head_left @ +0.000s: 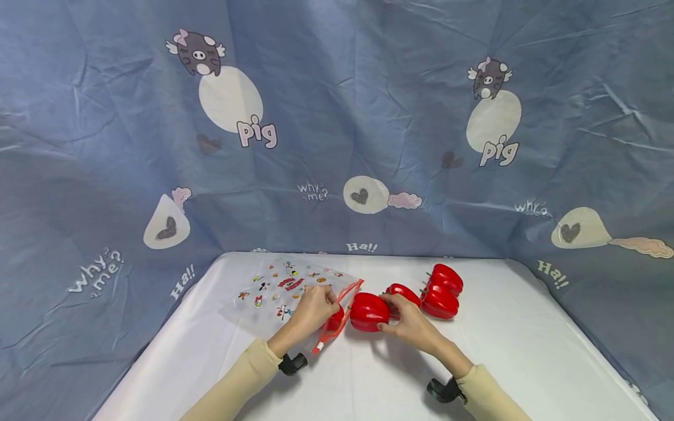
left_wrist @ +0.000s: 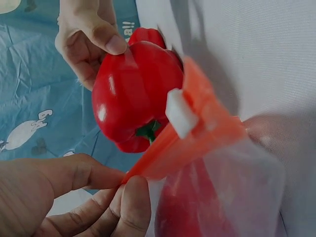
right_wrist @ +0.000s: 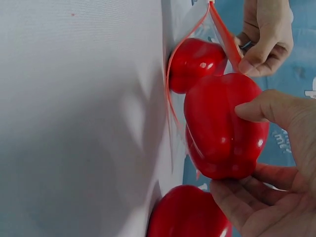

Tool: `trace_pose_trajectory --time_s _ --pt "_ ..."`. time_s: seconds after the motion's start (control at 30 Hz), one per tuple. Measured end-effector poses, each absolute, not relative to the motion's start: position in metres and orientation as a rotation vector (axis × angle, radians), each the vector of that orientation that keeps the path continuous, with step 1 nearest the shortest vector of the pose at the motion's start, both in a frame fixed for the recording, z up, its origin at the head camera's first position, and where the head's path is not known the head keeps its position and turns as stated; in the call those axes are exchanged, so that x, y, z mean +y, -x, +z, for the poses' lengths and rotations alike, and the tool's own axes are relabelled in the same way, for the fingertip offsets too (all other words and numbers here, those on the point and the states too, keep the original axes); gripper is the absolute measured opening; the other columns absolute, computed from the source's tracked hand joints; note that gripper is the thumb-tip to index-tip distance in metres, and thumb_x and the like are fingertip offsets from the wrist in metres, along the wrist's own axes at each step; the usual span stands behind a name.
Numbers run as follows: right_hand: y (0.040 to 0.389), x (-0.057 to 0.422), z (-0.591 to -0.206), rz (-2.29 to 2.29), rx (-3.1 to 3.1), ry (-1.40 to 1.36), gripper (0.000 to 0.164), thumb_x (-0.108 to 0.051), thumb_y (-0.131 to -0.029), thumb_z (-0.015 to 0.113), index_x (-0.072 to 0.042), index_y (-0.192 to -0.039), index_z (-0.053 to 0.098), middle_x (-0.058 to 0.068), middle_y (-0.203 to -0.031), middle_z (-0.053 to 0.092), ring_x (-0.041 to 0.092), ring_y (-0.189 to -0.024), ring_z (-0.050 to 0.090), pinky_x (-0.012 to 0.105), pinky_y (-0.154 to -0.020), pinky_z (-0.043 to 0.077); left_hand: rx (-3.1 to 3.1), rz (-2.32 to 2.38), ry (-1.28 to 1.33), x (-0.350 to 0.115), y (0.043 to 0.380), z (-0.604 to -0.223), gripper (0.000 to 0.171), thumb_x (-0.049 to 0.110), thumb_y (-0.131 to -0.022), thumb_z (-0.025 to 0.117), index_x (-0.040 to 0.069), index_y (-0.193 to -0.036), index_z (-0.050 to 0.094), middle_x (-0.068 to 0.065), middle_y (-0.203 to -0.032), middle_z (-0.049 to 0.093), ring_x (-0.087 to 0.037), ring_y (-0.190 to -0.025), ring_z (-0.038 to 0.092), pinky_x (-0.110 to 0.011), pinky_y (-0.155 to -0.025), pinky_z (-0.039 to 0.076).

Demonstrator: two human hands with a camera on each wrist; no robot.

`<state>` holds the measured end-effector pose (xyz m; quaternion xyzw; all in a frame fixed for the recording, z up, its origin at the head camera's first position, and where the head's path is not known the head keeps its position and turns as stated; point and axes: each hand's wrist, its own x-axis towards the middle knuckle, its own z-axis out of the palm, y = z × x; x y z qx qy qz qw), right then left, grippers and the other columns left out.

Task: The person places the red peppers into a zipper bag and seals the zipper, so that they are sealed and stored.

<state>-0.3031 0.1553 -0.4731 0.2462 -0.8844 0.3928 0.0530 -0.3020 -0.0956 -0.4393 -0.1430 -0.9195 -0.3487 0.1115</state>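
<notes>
My left hand (head_left: 317,305) pinches the orange-red zip edge of a clear plastic zip bag (head_left: 274,292) printed with cartoon figures. The bag's mouth gapes toward the right, and one red bell pepper (right_wrist: 195,64) lies inside, just behind the opening. A second red bell pepper (head_left: 368,312) is in my right hand (head_left: 408,321), thumb on one side and fingers on the other. Its green stem (left_wrist: 148,129) points at the bag's mouth. A white slider (left_wrist: 180,113) sits on the zip strip in the left wrist view.
Behind my right hand lies another red pepper (head_left: 404,292). Two more peppers, one far (head_left: 449,277) and one nearer (head_left: 440,302), touch each other farther right. All rest on a white-covered table (head_left: 337,386) backed by a blue printed curtain (head_left: 316,117).
</notes>
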Motion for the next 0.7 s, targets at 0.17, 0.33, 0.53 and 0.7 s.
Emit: trace_pose_trajectory --time_s 0.17,0.33,0.53,0.7 --pt "0.305 0.149 -0.474 1.221 -2.685 -0.767 0.056 -0.017 -0.076 0.079 -0.007 -0.128 0.057 0.002 -0.118 0.063 0.015 -0.099 0.065 0.031 -0.086 0.054 -2.711 -1.031 0.415 -0.095 0.303 -0.441 0.016 0.003 -0.075 0.069 0.01 -0.064 0.06 0.005 -0.05 0.051 -0.006 -0.047 0.044 -0.033 -0.073 0.038" --pt "0.306 0.144 -0.475 1.237 -2.691 -0.784 0.057 -0.018 -0.077 0.079 -0.005 -0.128 0.057 0.004 -0.117 0.063 0.019 -0.1 0.065 0.037 -0.086 0.054 -2.701 -1.023 0.424 -0.094 0.303 -0.441 0.015 0.003 -0.075 0.07 0.01 -0.064 0.061 0.005 -0.051 0.053 -0.006 -0.048 0.045 -0.04 -0.082 0.04" --pt "0.306 0.14 -0.475 1.214 -2.703 -0.78 0.058 -0.02 -0.077 0.078 -0.004 -0.128 0.057 0.006 -0.118 0.062 0.021 -0.104 0.065 0.039 -0.089 0.053 -2.7 -1.009 0.422 -0.093 0.302 -0.441 0.016 0.005 -0.075 0.071 0.01 -0.065 0.061 0.004 -0.052 0.054 -0.007 -0.05 0.046 -0.042 -0.084 0.04" --pt "0.306 0.137 -0.479 1.234 -2.702 -0.789 0.057 -0.018 -0.077 0.078 -0.003 -0.128 0.057 0.006 -0.118 0.062 0.021 -0.104 0.067 0.034 -0.088 0.054 -2.71 -1.006 0.434 -0.092 0.301 -0.441 0.014 0.003 -0.076 0.069 0.009 -0.066 0.061 0.004 -0.052 0.054 -0.006 -0.049 0.046 -0.031 -0.071 0.039"
